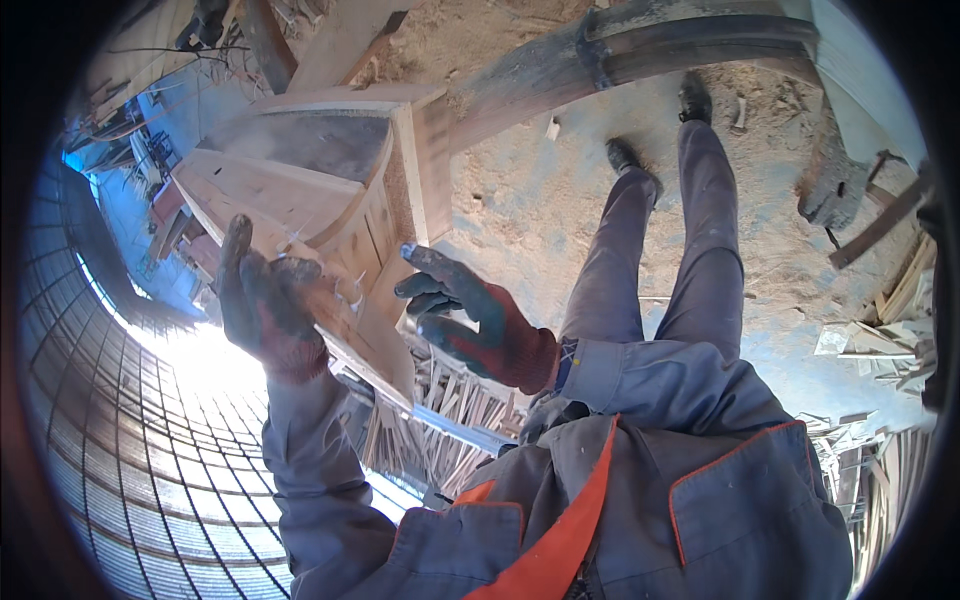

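My left hand [268, 305], in a red knit glove with a dark coated palm, is raised with its fingers stretched upward. It overlaps the near side of a boxy wooden workpiece [290, 185], and I see nothing held in it. My right hand [478, 322], gloved the same way, is beside the workpiece's right edge with its fingers apart and slightly bent, holding nothing. The workpiece has pale boards, a curved inner edge and a dark grey panel. Several small whitish curled bits [350, 292], too small to name, show on the board between my hands.
A long weathered timber [640, 60] reaches away behind the workpiece. Sawdust covers the floor [530, 210] around my feet. Stacked wood strips [455, 405] lie below the workpiece, with more scrap wood [885, 345] at the right. A ribbed, grid-lined surface [150, 450] curves along the left.
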`<act>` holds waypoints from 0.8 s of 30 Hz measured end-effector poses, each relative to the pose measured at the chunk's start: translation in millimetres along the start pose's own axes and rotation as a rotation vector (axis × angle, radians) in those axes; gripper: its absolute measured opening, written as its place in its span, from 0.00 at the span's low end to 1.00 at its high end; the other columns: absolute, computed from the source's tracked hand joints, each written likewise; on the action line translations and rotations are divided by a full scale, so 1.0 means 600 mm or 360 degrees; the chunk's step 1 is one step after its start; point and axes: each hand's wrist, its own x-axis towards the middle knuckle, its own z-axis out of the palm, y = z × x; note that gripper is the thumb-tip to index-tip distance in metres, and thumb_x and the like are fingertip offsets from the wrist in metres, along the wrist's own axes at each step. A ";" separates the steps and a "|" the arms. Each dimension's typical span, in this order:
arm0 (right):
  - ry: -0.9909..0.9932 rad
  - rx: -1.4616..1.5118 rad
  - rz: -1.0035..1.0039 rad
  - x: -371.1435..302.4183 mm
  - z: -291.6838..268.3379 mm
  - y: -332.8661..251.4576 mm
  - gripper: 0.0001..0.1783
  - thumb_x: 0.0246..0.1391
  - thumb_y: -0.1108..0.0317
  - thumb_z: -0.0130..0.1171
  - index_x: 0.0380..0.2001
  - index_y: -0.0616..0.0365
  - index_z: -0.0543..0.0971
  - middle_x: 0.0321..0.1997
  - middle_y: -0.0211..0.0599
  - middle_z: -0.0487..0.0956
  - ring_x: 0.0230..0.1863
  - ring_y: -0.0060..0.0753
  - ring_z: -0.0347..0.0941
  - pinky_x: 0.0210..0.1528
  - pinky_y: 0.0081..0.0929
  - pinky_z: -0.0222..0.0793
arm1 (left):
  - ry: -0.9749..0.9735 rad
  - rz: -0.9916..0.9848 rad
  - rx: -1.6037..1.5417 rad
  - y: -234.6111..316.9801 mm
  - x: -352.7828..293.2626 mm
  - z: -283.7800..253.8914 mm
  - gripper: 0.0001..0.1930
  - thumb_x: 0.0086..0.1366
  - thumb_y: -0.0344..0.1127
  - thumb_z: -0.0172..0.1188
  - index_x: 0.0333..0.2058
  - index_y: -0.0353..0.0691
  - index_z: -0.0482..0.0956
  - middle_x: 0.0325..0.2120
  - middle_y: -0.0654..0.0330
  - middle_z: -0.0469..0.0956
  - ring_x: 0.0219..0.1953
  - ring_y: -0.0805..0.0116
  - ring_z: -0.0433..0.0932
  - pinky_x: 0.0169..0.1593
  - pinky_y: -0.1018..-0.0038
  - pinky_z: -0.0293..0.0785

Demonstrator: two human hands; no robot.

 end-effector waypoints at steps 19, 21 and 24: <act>-0.0009 -0.0421 -0.0526 -0.123 0.121 -0.102 0.32 0.75 0.62 0.55 0.76 0.60 0.63 0.58 0.42 0.81 0.52 0.24 0.77 0.56 0.26 0.75 | 0.0487 -0.1565 -0.3206 0.049 -0.106 -0.104 0.24 0.83 0.44 0.47 0.67 0.34 0.71 0.31 0.60 0.83 0.14 0.81 0.64 0.13 0.84 0.57; -0.0020 -0.0552 -0.0573 -0.140 0.144 -0.107 0.31 0.75 0.65 0.54 0.76 0.59 0.63 0.59 0.41 0.81 0.53 0.22 0.76 0.57 0.25 0.73 | 0.0478 -0.1552 -0.3611 0.088 -0.159 -0.122 0.25 0.83 0.47 0.46 0.68 0.35 0.70 0.31 0.60 0.83 0.14 0.81 0.64 0.13 0.84 0.56; -0.0133 -0.0747 -0.0476 -0.171 0.179 -0.112 0.30 0.74 0.68 0.53 0.75 0.60 0.64 0.59 0.40 0.81 0.53 0.22 0.76 0.57 0.25 0.72 | 0.0697 -0.1564 -0.3205 0.145 -0.213 -0.146 0.25 0.83 0.48 0.46 0.67 0.36 0.71 0.32 0.59 0.83 0.16 0.81 0.65 0.16 0.84 0.58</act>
